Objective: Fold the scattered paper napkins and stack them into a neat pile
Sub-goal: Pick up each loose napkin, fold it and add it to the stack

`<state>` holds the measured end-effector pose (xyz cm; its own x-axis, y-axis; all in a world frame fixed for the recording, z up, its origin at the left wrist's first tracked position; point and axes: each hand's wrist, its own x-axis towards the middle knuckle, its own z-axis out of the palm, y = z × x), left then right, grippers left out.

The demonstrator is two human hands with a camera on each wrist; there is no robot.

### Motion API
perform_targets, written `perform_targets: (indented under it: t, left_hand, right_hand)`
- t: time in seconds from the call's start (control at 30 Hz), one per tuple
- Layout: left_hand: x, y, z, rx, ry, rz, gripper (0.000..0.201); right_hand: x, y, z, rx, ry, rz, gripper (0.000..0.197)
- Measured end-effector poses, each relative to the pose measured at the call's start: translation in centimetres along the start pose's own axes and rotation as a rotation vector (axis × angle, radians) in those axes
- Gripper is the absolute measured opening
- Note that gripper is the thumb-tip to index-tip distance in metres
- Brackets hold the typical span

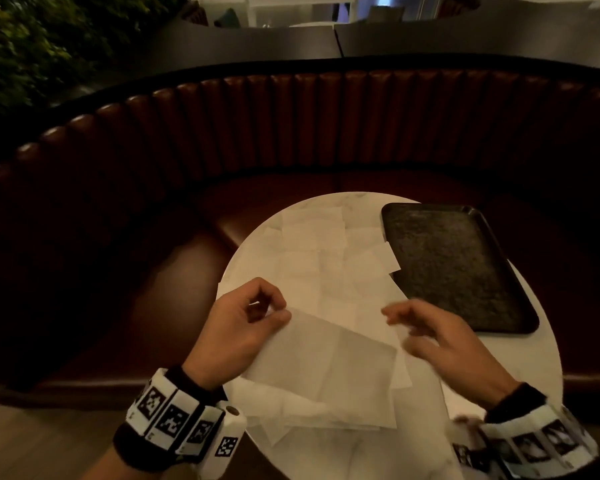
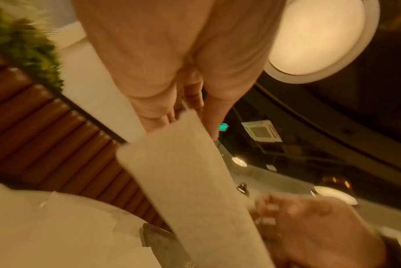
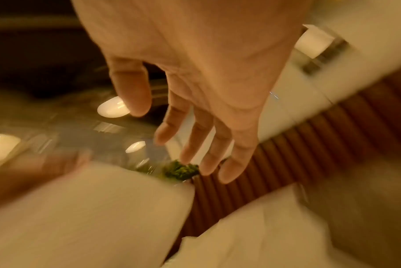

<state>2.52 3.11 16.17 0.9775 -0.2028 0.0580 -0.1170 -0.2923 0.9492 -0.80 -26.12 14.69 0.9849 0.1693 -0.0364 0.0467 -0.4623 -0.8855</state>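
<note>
From the head view, the left hand (image 1: pixel 246 327) holds one napkin (image 1: pixel 323 365) by its far left corner, thumb and forefinger pinched on the edge, so the sheet hangs slanting down to the right over the near part of the round surface (image 1: pixel 530 344). It looks thin, limp and nearly weightless; I judge it will sag, flutter and crease at any tug, and tear if pulled hard. The sound place to take it is a corner or an edge, two corners at once for a clean fold. The right hand (image 1: pixel 444 344) hovers just beside the napkin's right edge, blurred, fingers loosely spread and holding nothing that I can see. More scattered napkins (image 1: pixel 312 244) lie overlapping across the far and middle surface, one corner lapping onto the dark tray (image 1: pixel 458 268) at the right.

In the left wrist view, the napkin (image 2: pixel 190 185) runs away from the fingers (image 2: pixel 165 119) as a long pale strip, its top edge caught between thumb and fingertips. The right hand (image 2: pixel 309 226) is a blur at its lower right, close to the free end; touching or not, I cannot tell.

In the right wrist view, the right hand (image 3: pixel 206 81) is open, fingers (image 3: pixel 236 161) straight and apart, clear of the paper. The napkin (image 3: pixel 87 217) lies below and to their left, not touching them.
</note>
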Motion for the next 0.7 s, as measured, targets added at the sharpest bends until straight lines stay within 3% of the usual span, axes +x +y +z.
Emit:
perform_targets:
  t: [0.03, 0.1, 0.2, 0.27, 0.4, 0.5, 0.7]
  left_hand:
    - [0.0, 0.4, 0.2, 0.092, -0.023, 0.068, 0.014]
    - [0.2, 1.5, 0.8, 0.222, -0.075, 0.189, 0.014]
    - [0.8, 2.7, 1.4, 0.326, -0.120, 0.288, 0.016]
    - [1.3, 3.0, 1.0, 0.355, -0.087, 0.273, 0.021]
    - [2.5, 2.9, 0.0, 0.347, -0.009, 0.188, 0.021]
    - [4.1, 2.3, 0.8, 0.292, -0.028, 0.143, 0.020]
    - [8.2, -0.8, 9.5, 0.386, -0.299, 0.038, 0.013]
  right_hand:
    - [0.6, -0.9, 0.7, -0.233, 0.010, -0.110, 0.033]
    - [2.4, -3.1, 2.8, -0.416, -0.096, -0.221, 0.046]
    - [4.7, -5.3, 5.3, -0.329, -0.229, -0.191, 0.036]
    - [5.1, -5.4, 5.4, -0.271, -0.196, -0.178, 0.028]
    - [2.8, -2.5, 4.4, -0.119, -0.128, -0.051, 0.018]
    - [-0.3, 0.5, 3.8, 0.031, -0.076, 0.069, 0.012]
    - [-7.1, 7.5, 2.2, 0.257, 0.070, 0.425, 0.013]
